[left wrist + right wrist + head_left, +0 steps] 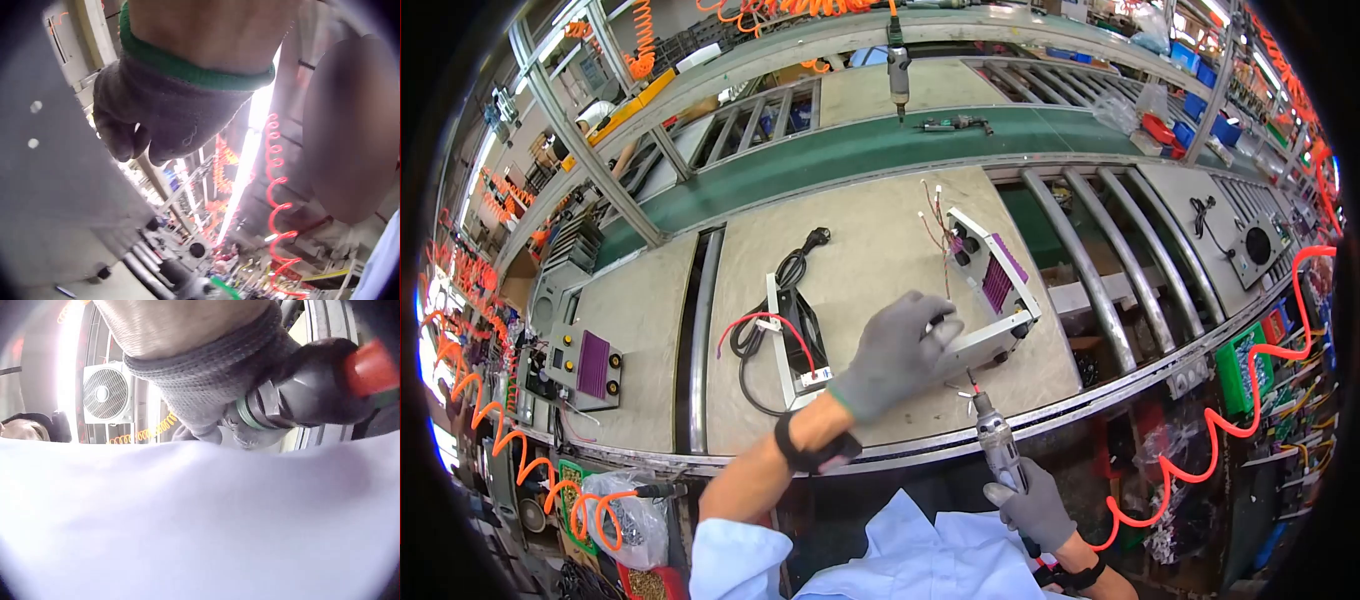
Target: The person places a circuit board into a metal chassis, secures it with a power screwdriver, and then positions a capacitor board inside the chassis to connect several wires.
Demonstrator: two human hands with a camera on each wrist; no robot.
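Head view: a person stands at the near edge of a beige worktop (870, 220), both hands in grey gloves.
Left hand: the left hand (897, 350) reaches over the near edge, fingers curled round the near end of a metal housing (990, 285), holding it.
Metal housing: a pale box with a purple grille. It lies in the near right part of the worktop, its long axis running from the far left to the near right edge. Thin wires stick up from its far end.
Right hand: the right hand (1030, 510) is below the near edge, close to the body, wrapped round the grip of an air screwdriver (997, 440).
Air screwdriver: its long axis points up and away from the person, and the bit ends just short of the housing's near side, beside the left hand's fingers.
Key relation: the housing lies straight ahead of the bit. The left hand is already on it, while the right hand is farther back.
Hose: a red coiled hose (1230, 400) loops off to the right.
Nearby: a fan bracket (795, 335) with a black cable lies near the middle of the worktop, apart from the housing.
Left wrist view: the left hand (162, 112) is curled against a grey panel face.
Right wrist view: the right hand (206, 381) is clenched on the dark tool body, above pale cloth.
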